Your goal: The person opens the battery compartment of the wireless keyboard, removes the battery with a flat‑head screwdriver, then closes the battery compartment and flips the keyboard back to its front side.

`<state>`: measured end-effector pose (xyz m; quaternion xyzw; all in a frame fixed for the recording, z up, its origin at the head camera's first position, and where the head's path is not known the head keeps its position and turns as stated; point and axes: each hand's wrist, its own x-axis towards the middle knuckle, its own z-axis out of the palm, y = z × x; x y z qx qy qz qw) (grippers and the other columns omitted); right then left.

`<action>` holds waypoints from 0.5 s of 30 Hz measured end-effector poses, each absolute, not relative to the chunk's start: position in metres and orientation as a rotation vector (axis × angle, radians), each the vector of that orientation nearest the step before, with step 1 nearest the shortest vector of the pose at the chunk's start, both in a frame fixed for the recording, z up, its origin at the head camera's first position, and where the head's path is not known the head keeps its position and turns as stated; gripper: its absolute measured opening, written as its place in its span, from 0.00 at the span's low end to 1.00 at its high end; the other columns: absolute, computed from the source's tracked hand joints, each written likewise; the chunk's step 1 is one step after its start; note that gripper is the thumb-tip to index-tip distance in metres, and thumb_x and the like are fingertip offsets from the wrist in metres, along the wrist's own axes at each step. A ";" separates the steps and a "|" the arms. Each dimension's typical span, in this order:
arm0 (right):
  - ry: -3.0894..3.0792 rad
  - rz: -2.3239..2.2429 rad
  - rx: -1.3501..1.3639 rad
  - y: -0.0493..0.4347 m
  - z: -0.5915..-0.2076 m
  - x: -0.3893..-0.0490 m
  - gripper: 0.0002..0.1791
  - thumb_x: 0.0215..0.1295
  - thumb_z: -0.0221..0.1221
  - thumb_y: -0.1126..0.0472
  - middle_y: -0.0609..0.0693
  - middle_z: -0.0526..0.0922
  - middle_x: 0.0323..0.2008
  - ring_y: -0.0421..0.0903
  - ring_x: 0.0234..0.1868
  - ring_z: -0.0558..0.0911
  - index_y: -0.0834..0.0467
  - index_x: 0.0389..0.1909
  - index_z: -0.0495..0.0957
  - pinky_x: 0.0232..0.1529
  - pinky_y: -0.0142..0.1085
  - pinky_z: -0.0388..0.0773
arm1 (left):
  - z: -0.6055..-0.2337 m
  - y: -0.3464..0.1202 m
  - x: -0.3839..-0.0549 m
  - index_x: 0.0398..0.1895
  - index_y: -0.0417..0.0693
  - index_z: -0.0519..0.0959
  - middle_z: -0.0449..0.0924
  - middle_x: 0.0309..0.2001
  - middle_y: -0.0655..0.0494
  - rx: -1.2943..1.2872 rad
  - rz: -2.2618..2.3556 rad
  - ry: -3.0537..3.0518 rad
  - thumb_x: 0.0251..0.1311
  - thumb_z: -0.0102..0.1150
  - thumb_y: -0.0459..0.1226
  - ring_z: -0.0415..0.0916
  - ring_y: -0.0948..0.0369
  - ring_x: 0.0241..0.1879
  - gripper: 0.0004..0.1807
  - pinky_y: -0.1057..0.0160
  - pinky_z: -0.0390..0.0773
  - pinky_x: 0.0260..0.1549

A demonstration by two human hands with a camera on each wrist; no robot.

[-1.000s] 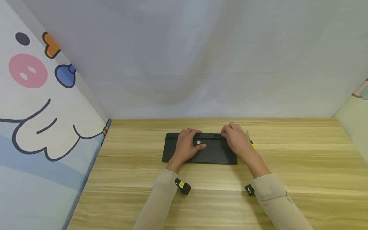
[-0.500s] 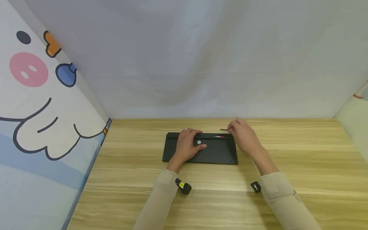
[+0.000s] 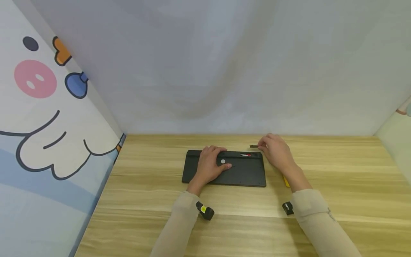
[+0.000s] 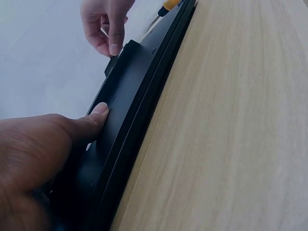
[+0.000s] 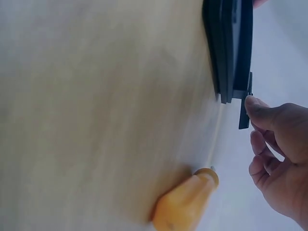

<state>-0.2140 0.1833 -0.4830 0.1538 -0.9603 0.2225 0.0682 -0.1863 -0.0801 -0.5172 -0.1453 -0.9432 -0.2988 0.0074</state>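
Note:
A black keyboard (image 3: pixel 244 176) lies face down on the table, its raised strip along the far edge. My left hand (image 3: pixel 208 165) holds it left of centre, thumb on the underside and fingers over the far edge. In the strip's right part a battery compartment (image 3: pixel 245 155) stands uncovered, with something small, red and white inside. Just beyond the keyboard's far right corner, my right hand (image 3: pixel 277 151) pinches a small black battery cover (image 5: pixel 244 115) between thumb and fingers. A screwdriver's yellow handle (image 3: pixel 286 181) shows partly from beneath the right forearm.
The wooden table (image 3: pixel 144 207) meets a pale cloth backdrop (image 3: pixel 179 89) behind the keyboard. A cartoon-printed panel (image 3: pixel 38 150) borders the left side. Black wrist cameras (image 3: pixel 205 211) sit at both cuffs.
My right hand has lifted the cover off the compartment and moved right with it, uncovering the red and white item. The left hand has kept its place on the keyboard.

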 end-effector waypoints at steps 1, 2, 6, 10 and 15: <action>-2.895 0.666 0.460 0.183 -0.484 -0.215 0.05 0.68 0.65 0.64 0.57 0.84 0.39 0.56 0.44 0.79 0.62 0.39 0.85 0.47 0.50 0.80 | -0.517 -0.080 -0.186 0.67 0.55 0.76 0.79 0.61 0.50 -0.453 -0.933 -2.950 0.60 0.72 0.50 0.71 0.49 0.69 0.32 0.47 0.50 0.84; -2.901 0.664 0.454 0.183 -0.484 -0.216 0.05 0.68 0.65 0.64 0.57 0.85 0.39 0.56 0.43 0.79 0.62 0.39 0.85 0.47 0.49 0.80 | -0.517 -0.080 -0.186 0.67 0.54 0.76 0.79 0.62 0.50 -0.452 -0.936 -2.951 0.60 0.72 0.50 0.71 0.49 0.69 0.32 0.47 0.50 0.84; -2.928 0.660 0.435 0.183 -0.485 -0.219 0.05 0.67 0.66 0.63 0.57 0.85 0.39 0.56 0.42 0.79 0.61 0.39 0.86 0.46 0.49 0.79 | -0.516 -0.080 -0.186 0.67 0.54 0.76 0.79 0.62 0.50 -0.457 -0.930 -2.947 0.60 0.72 0.50 0.71 0.49 0.69 0.32 0.47 0.51 0.84; -2.938 0.663 0.430 0.182 -0.487 -0.221 0.05 0.66 0.67 0.63 0.57 0.85 0.39 0.56 0.43 0.80 0.61 0.39 0.86 0.47 0.49 0.79 | -0.517 -0.080 -0.186 0.67 0.54 0.76 0.79 0.62 0.50 -0.462 -0.929 -2.942 0.60 0.72 0.50 0.71 0.49 0.69 0.32 0.47 0.51 0.84; -2.957 0.658 0.412 0.181 -0.489 -0.224 0.05 0.66 0.67 0.62 0.56 0.86 0.39 0.57 0.43 0.80 0.61 0.39 0.86 0.46 0.49 0.80 | -0.517 -0.081 -0.186 0.66 0.54 0.76 0.79 0.62 0.50 -0.464 -0.925 -2.939 0.60 0.72 0.50 0.71 0.49 0.69 0.32 0.46 0.51 0.83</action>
